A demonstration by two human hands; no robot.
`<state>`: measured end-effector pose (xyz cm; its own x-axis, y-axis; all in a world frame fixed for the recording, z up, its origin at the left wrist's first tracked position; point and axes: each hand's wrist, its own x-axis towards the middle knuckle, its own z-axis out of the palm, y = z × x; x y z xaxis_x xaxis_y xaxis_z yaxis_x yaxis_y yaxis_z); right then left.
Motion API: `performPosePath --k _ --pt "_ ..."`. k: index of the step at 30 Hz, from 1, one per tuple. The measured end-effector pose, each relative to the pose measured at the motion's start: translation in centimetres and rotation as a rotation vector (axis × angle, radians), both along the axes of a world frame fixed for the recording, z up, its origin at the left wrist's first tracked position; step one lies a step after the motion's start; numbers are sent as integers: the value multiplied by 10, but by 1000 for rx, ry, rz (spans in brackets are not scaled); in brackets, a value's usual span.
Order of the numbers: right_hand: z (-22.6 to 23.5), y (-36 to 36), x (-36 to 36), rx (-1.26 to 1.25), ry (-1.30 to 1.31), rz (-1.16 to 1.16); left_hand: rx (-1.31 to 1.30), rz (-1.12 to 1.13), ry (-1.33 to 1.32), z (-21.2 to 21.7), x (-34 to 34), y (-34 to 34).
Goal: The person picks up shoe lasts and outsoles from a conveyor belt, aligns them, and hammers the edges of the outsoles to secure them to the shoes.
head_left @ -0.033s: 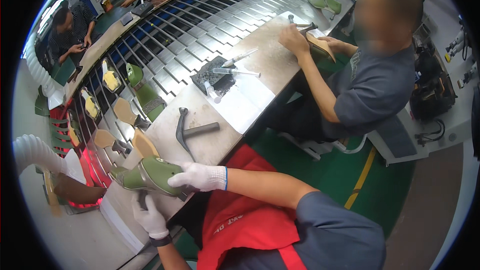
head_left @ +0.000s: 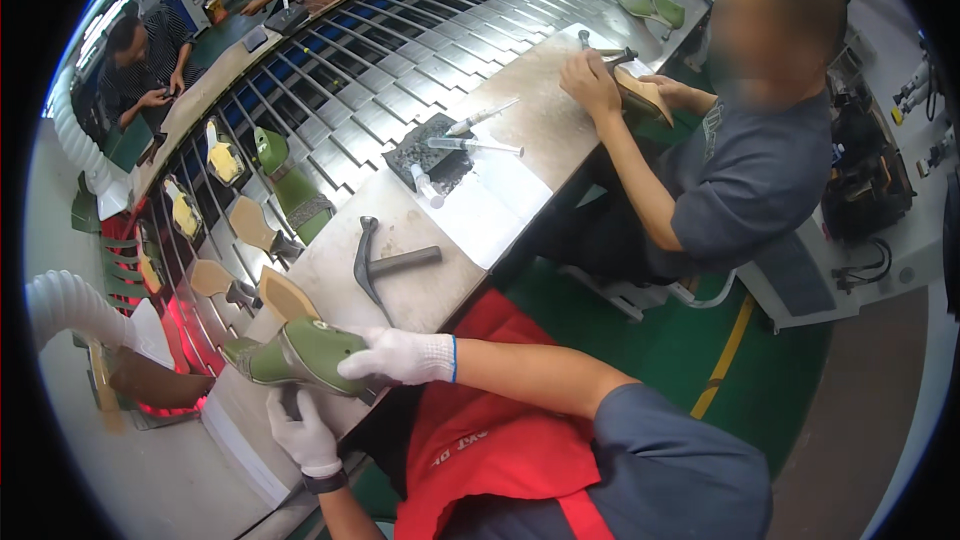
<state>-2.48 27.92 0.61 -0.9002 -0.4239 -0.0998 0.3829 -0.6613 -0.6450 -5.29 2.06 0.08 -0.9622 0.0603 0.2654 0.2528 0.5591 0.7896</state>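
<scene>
A green shoe (head_left: 310, 352) with a strap band lies sideways over the near edge of the workbench, its toe pointing left. My right hand (head_left: 405, 355), in a white knit glove, is closed around the shoe's heel end. Just below the shoe is my left hand (head_left: 303, 435), also gloved in white, fingers bent and thumb apart, with nothing visible in it. Whether its fingertips touch the shoe's underside, I cannot tell. A tan sole (head_left: 284, 294) stands directly behind the shoe. To its right a hammer (head_left: 385, 265) with a curved head rests on the bench.
Syringes (head_left: 475, 145) and a small bottle (head_left: 427, 188) lie on a dark pad and white paper. Several green shoes (head_left: 292, 180) and soles (head_left: 262, 225) sit on the roller conveyor (head_left: 345, 105). At right a co-worker (head_left: 745, 160) handles a shoe. White hoses (head_left: 70, 305) stand at left.
</scene>
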Motion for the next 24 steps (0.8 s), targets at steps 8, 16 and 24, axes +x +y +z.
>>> performPosePath --k 8,16,24 --pt "17 2 3 76 -24 5 -34 5 56 5 -1 1" --pt "5 -7 0 82 -9 0 -8 21 13 3 0 -5" --pt "1 -12 0 71 -22 -28 25 2 -50 3 2 -8"
